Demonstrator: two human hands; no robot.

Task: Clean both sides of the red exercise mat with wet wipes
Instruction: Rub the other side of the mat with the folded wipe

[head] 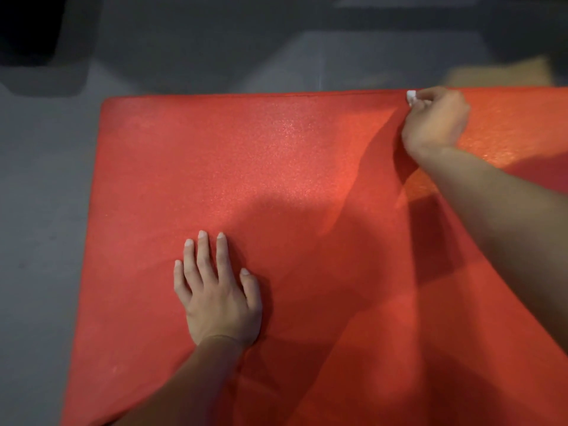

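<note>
Close under me lies the big red foam exercise mat (276, 179), spread out flat on the grey floor (40, 195). It fills most of what I see, and its top looks a bit sparkly where the light hits it. Flat on the mat, near the middle, rests my left hand (216, 298), its fingers straight and spread a little. Far up at the mat's back edge, my right hand (435, 121) has its fingers curled around a small white wet wipe (411, 96), and a bit of the wipe pokes out. The wipe sits right at that far edge. Past the mat, something tan and blurry (498, 75) sits on the floor, and I cannot tell what it is.
</note>
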